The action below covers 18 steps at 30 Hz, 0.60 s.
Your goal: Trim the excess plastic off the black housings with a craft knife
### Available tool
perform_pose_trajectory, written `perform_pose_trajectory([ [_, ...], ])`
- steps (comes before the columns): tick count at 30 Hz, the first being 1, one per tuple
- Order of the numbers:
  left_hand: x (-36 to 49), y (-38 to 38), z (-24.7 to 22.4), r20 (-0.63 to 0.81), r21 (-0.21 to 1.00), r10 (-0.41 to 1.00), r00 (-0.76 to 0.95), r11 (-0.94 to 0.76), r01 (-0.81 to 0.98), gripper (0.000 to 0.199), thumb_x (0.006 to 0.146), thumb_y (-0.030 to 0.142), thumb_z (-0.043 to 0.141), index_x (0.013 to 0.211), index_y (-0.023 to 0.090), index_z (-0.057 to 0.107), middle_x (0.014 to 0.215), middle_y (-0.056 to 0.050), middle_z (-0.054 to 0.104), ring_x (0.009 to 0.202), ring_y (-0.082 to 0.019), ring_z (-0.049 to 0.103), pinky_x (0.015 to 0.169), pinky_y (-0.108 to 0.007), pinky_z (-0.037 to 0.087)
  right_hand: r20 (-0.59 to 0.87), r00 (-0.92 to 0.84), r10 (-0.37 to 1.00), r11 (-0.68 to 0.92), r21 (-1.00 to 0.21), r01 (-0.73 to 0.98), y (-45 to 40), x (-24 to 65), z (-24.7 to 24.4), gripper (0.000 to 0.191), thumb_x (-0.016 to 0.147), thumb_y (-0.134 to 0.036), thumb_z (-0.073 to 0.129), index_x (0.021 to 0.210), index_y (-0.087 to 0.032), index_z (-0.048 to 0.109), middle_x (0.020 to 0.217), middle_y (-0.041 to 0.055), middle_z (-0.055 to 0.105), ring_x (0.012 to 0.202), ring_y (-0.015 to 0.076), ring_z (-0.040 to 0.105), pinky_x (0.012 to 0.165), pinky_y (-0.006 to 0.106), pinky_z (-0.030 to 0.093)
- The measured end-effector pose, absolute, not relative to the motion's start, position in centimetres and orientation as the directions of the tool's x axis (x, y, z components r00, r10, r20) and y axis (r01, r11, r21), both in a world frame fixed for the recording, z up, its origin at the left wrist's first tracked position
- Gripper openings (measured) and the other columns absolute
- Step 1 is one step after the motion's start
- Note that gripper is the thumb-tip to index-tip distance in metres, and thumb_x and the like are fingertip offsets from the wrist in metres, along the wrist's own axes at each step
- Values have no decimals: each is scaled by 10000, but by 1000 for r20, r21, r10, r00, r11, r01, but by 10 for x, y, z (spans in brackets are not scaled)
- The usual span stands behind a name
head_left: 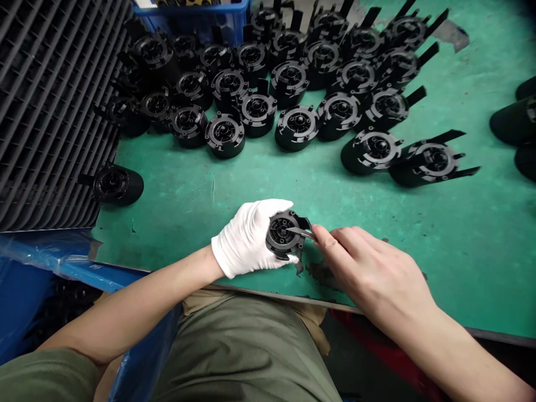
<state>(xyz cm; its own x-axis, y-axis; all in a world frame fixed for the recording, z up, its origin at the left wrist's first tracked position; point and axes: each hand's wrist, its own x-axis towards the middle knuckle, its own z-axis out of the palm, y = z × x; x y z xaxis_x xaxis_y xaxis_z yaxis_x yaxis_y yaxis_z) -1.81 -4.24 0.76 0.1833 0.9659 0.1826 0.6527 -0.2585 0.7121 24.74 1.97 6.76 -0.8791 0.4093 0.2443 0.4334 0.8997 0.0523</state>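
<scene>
My left hand (pixel 251 237), in a white glove, is wrapped round a round black plastic part (pixel 285 231) near the table's front edge. The part's open face, with ribs and small holes inside, is turned up toward the camera. My right hand (pixel 364 262) is bare and pinches a small metal blade (pixel 302 231). The blade's tip lies over the middle of the part's face. Most of the blade's handle is hidden by the fingers. One similar black part (pixel 118 185) lies tilted on the table at the left.
Several black parts (pixel 297 127) stand in rows across the back of the green table (pixel 251 181). A blue bin (pixel 192 22) is behind them. Stacked black grids (pixel 54 111) rise at the left; more black cylinders (pixel 513 120) are at the right edge.
</scene>
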Motion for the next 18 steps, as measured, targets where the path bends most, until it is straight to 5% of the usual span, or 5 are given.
perform_pose_trajectory([
  [18,-20,-42,5,240,730,949,204,-315,606,1088,831,748,931,1613,126,502,1518,-252,712,1408,-398,743,1232,-552,613,206,-898,389,908,78,411,16,249,71,366,1035,2,488,1348,-60,669,843,47,642,701,195,527,611,328,385],
])
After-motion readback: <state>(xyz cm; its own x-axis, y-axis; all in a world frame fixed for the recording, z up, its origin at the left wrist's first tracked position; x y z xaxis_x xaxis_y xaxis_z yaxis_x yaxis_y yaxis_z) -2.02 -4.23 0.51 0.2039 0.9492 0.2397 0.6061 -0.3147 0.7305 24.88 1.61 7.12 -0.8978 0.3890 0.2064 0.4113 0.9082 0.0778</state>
